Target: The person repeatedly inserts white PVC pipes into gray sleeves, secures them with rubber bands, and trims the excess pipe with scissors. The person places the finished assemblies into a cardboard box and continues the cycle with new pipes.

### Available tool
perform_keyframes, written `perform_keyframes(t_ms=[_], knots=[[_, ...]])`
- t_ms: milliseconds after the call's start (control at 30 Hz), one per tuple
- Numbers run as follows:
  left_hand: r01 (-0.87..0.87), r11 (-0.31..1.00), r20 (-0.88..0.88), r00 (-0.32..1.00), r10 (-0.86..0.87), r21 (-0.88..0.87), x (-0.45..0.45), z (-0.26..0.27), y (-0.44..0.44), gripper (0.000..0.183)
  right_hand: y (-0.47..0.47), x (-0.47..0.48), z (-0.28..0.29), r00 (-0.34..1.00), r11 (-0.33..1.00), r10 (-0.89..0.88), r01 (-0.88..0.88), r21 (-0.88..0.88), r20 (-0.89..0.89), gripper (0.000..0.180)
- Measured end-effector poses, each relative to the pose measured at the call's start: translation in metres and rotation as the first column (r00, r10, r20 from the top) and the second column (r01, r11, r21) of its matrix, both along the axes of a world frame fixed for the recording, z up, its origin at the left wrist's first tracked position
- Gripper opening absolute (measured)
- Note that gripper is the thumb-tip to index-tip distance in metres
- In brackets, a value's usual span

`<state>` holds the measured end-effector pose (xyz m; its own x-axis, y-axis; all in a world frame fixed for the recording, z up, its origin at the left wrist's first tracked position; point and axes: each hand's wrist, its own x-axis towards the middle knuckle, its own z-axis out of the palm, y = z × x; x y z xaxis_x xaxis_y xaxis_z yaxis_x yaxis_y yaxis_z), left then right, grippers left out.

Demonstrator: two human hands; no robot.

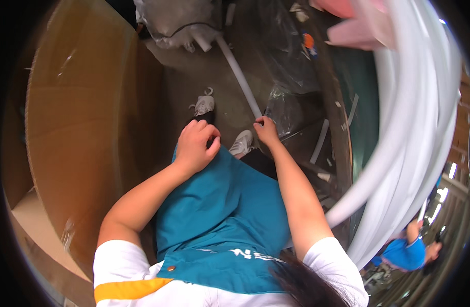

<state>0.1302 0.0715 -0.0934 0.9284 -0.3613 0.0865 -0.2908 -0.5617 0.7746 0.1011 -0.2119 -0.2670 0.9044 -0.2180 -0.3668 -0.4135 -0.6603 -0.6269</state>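
Observation:
My right hand (pixel 266 128) is closed around the near end of a long, thin white foam tube (pixel 240 76), which slants away across the floor. The tube's far end meets a clear plastic bag (pixel 183 23) at the top, where a short white tube piece (pixel 201 41) sticks out. My left hand (pixel 198 144) is held over my teal apron (pixel 219 199) with its fingers curled; its palm side is hidden, and no object shows in it.
A large cardboard box (pixel 77 103) stands at the left. On the right, long white foam tubes (pixel 404 134) lie bundled beside pink material (pixel 354 34). Clear plastic film (pixel 285 107) and a white strip (pixel 319 142) lie on the floor. Another person in blue (pixel 406 253) is at the lower right.

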Motion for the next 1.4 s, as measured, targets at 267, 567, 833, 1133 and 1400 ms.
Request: perform_keyframes(t_ms=[267, 567, 833, 1133, 1400], knots=[[-0.175, 0.984, -0.235, 0.957, 0.167, -0.014, 0.035, -0.009, 0.035, 0.01, -0.068, 0.037, -0.204, 0.91, 0.982, -0.044, -0.036, -0.185, -0.412, 0.025], [-0.182, 0.983, -0.399, 0.9, 0.173, 0.016, 0.052, -0.017, 0.032, 0.011, -0.045, 0.129, -0.267, 0.616, 0.86, 0.206, -0.484, -0.16, -0.761, 0.07], [-0.107, 0.992, -0.228, 0.966, 0.12, 0.068, 0.044, -0.006, 0.021, 0.008, 0.003, 0.053, -0.126, 0.913, 0.85, 0.366, -0.407, -0.335, -0.18, 0.047], [-0.06, 0.998, -0.087, 0.994, 0.06, 0.002, 0.012, -0.005, 0.013, 0.032, 0.058, -0.01, 0.243, 0.95, 0.652, 0.053, 0.2, 0.731, -0.307, 0.09], [-0.754, 0.47, -0.869, 0.272, -0.413, -0.459, 0.025, 0.007, -0.03, 0.06, 0.063, -0.245, 0.414, 0.743, 0.636, 0.557, -0.095, 0.765, -0.371, 0.091]])
